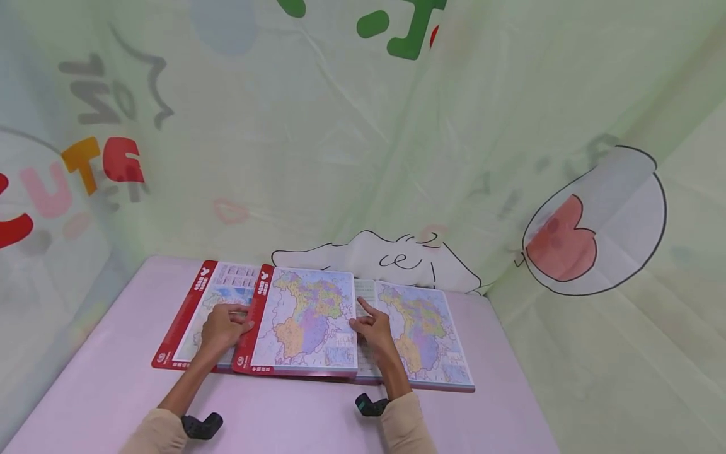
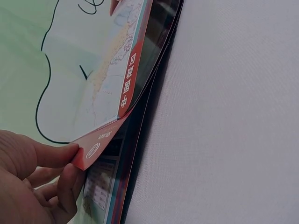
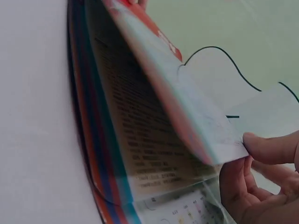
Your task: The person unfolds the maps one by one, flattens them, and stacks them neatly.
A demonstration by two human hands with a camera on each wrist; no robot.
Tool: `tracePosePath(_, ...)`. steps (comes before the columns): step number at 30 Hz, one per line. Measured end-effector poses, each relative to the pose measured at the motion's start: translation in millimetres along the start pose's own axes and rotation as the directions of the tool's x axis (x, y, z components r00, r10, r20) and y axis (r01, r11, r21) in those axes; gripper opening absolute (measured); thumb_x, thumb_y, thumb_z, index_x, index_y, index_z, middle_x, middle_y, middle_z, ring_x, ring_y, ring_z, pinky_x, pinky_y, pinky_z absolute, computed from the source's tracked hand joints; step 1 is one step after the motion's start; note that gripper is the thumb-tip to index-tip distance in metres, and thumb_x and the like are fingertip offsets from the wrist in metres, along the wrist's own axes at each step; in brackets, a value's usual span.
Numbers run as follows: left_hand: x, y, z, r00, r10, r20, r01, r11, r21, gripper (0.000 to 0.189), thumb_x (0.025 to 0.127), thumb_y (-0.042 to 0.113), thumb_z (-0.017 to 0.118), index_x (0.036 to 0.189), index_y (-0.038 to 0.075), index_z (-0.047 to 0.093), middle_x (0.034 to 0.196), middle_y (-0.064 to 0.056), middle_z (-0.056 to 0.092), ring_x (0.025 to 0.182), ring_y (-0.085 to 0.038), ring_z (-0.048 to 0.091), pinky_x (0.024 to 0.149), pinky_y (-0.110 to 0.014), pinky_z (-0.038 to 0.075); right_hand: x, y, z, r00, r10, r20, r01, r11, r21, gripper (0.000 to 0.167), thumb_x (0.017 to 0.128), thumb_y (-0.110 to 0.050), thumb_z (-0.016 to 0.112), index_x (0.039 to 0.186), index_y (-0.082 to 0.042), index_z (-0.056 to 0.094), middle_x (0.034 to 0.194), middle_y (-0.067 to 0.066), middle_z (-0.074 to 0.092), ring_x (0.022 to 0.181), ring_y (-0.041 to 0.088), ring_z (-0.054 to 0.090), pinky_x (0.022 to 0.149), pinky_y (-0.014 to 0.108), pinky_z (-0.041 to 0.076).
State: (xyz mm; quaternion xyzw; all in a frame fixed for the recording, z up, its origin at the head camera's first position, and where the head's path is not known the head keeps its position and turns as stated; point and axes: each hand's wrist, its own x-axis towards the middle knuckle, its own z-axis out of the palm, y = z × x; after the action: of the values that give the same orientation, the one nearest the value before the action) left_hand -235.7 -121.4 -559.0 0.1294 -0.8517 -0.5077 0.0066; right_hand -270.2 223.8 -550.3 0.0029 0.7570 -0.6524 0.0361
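A map sheet with a red left border lies raised over other map sheets in the head view. My left hand pinches its red left edge; in the left wrist view the thumb and fingers hold a red corner. My right hand grips the opposite edge between thumb and fingers. Below it, a second red-bordered sheet shows at the left and another map at the right. In the right wrist view the raised sheet tilts above a page of printed text. The middle of the lower sheets is hidden.
The sheets lie on a pale pink table. A light green cloth with printed letters and drawings hangs behind and at both sides. Black devices are worn on both wrists.
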Motion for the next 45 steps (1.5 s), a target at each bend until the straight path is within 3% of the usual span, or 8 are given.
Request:
tracePosePath(5,-1.1,0.2,-0.1,1.0,-0.001,-0.002,0.001,1.0,-0.002,0.048,0.096,0.013,0.08,0.138,-0.009,0.068,0.112,-0.031,0.079,0.073,-0.026,0.078,0.058,-0.029,0.061,1.5,1,-7,0.998,0.035,0.058,-0.038,0.998,0.057,0.062,0.101,0.002,0.073,0.159,-0.002,0.053,0.077,-0.006,0.072,0.067,0.007,0.059,0.065,0.022,0.052)
tracePosePath(13,-1.1,0.8,1.2,1.0,0.022,-0.01,-0.022,0.999,-0.029,0.048,0.097,0.014,0.08,0.138,-0.007,0.069,0.11,-0.028,0.08,0.075,-0.024,0.079,0.059,-0.03,0.062,-1.2,-3,-7,0.997,0.082,0.005,-0.082,0.996,0.047,0.061,0.1,0.005,0.072,0.158,-0.006,0.056,0.08,-0.001,0.074,0.067,0.009,0.066,0.065,0.022,0.056)
tracePosePath(20,-2.2,2.9,-0.8,0.998,0.051,-0.02,-0.052,0.998,-0.019,0.044,0.098,0.013,0.08,0.136,-0.007,0.07,0.109,-0.028,0.081,0.078,-0.027,0.078,0.059,-0.029,0.058,-3.5,-9,-10,0.997,0.073,-0.016,-0.073,0.997,0.024,0.058,0.1,0.005,0.072,0.155,-0.004,0.059,0.084,0.007,0.077,0.068,0.009,0.068,0.064,0.024,0.057)
tracePosePath(26,-3.1,1.4,-6.2,0.998,0.052,-0.029,-0.053,0.999,-0.012,0.042,0.098,0.011,0.078,0.135,-0.008,0.07,0.108,-0.028,0.081,0.08,-0.027,0.078,0.06,-0.029,0.057,-4.8,-11,-16,0.996,0.083,-0.022,-0.082,0.996,0.027,0.058,0.102,0.004,0.07,0.157,-0.005,0.056,0.082,0.003,0.073,0.071,0.009,0.069,0.066,0.023,0.057)
tracePosePath(33,-3.6,-2.6,-18.2,0.995,0.082,-0.055,-0.083,0.997,-0.008,0.041,0.098,0.012,0.079,0.134,-0.007,0.072,0.108,-0.028,0.081,0.082,-0.033,0.08,0.061,-0.031,0.06,-10.5,-24,-26,0.995,0.068,-0.071,-0.069,0.998,-0.012,0.053,0.104,0.003,0.066,0.156,-0.005,0.057,0.072,-0.007,0.062,0.074,0.013,0.05,0.074,0.033,0.041)
tracePosePath(45,-2.8,-21.9,-46.5,0.993,0.062,-0.101,-0.062,0.998,0.008,0.044,0.103,0.012,0.072,0.143,-0.007,0.066,0.118,-0.032,0.078,0.099,-0.042,0.078,0.066,-0.03,0.056,-7.7,-25,-60,0.985,0.088,-0.145,-0.087,0.996,0.012,0.05,0.108,0.0,0.062,0.157,-0.008,0.057,0.076,-0.008,0.062,0.063,0.008,0.037,0.064,0.024,0.034)
